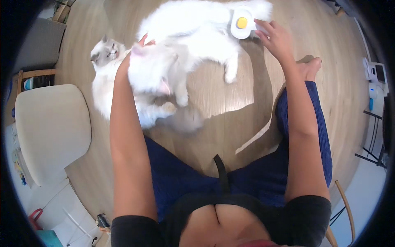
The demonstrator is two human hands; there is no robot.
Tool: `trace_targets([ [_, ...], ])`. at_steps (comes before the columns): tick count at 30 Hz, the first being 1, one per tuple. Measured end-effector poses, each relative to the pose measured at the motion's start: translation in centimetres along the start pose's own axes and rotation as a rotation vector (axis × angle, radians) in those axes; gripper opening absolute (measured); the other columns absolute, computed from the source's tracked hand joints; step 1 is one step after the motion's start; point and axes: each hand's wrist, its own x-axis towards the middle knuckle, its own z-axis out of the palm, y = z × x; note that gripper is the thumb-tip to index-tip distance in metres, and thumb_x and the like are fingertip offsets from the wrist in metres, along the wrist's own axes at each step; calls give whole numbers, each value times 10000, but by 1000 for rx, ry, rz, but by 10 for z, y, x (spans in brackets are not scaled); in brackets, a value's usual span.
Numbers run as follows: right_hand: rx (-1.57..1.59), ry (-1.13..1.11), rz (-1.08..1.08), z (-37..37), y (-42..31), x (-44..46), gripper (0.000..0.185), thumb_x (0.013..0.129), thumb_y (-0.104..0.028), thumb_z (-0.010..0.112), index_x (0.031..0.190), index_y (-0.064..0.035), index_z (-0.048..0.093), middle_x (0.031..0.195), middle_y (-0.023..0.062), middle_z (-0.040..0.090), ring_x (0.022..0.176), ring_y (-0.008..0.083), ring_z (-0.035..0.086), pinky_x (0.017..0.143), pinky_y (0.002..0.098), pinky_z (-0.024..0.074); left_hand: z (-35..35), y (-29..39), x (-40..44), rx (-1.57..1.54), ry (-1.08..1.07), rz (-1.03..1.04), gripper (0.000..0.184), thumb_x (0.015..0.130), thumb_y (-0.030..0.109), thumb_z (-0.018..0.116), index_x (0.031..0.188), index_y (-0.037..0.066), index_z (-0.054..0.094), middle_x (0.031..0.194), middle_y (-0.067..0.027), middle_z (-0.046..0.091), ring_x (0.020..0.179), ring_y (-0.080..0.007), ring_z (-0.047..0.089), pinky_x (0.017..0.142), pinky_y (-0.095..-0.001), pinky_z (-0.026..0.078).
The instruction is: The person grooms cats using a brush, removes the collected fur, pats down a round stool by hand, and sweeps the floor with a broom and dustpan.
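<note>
Head view: how is the right hand [280, 40] posed?

It reaches far forward, past the bare foot [313, 68], with the arm [303, 111] almost straight. Thumb and fingers stand a little apart, pinching one side of the white tool [235, 29].

And where exactly is that tool?

At the far side, over the hind end of the white cat [185, 18]. It's a smooth oval, plastic by the look of it, with a round yellow button [242, 22] in the middle. Its underside is hidden.

What about the left hand [143, 40]?

Mostly out of sight behind the white cat's head — only a few fingers show past the pink ear. I can't tell whether it is spread or closed. That arm also runs long and nearly straight, beside the head.

Any other textures?

Plenty. The white cat's coat is long and fluffy, glaring in the light. Next to it lies the grey-faced cat [108, 53], pale-bodied, with a bushy grey tail [183, 120] blurred at the edges. Both are on the floor [210, 96], pale wood-grained boards crossed by shadow.

And nearer the person?

Navy trousers [173, 175], finely crinkled, legs set wide — and to the left, a cream seat [53, 127] with rounded corners.
</note>
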Motion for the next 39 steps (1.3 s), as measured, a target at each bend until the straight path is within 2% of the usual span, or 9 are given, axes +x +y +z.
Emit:
trace_targets([
  [3,121,-172,65,-6,-32,-28,367,865,-433,569,1159,-220,622,822,76,592,775,246,596,676,365,477,-27,-43,39,-176,-285,-130,601,955,420,469,1424,74,325,1332,-61,492,1100,-153,543,956,-282,416],
  [5,104,-294,-62,0,-77,-38,372,878,-447,531,1155,-213,611,958,60,620,874,240,601,725,363,477,-16,-46,21,-287,-113,-86,564,966,393,447,1410,61,343,1295,-73,518,1107,-173,542,961,-294,418],
  [8,424,-298,128,31,-133,-52,389,891,-471,488,1185,-233,580,985,81,618,920,284,610,754,405,493,11,-33,-24,-704,32,-30,462,981,297,415,1373,56,380,1267,-80,528,1133,-192,521,968,-329,422],
  [11,465,-275,332,46,-181,-73,404,908,-451,469,1205,-193,560,1010,110,614,939,301,609,778,420,490,47,-48,-48,-659,323,-50,385,978,235,409,1313,45,429,1256,-95,527,1156,-213,504,986,-364,414],
  [16,545,-415,647,45,-240,-103,403,924,-392,468,1246,-153,511,1136,154,588,949,357,603,792,444,488,78,-77,-50,-779,323,13,365,956,251,443,1247,32,472,1194,-110,568,1129,-245,523,987,-386,415],
  [19,457,-395,494,37,-258,-125,405,911,-400,492,1219,-138,514,1049,152,590,870,347,620,723,446,512,71,-74,-51,-798,288,-124,422,964,304,424,1284,28,441,1247,-95,539,1188,-243,486,995,-424,400],
  [27,-158,-458,203,-47,-163,-133,371,863,-416,546,1127,-157,570,873,117,621,754,298,648,631,413,525,46,-72,-51,-709,212,-114,484,983,422,373,1279,53,474,1239,-52,563,1136,-195,517,953,-375,378],
  [30,-254,-461,341,-82,-124,-110,362,871,-420,535,1127,-166,575,883,119,623,776,296,650,646,420,524,49,-62,-58,-659,186,-79,500,986,431,363,1306,57,451,1288,-64,534,1192,-197,473,996,-359,336],
  [39,-233,-283,188,-8,-108,-48,307,874,-405,531,1120,-230,589,966,134,632,833,293,648,650,408,517,65,-36,-69,-387,275,120,569,995,409,326,1431,48,278,1462,-76,329,1324,-210,327,1090,-361,235],
])
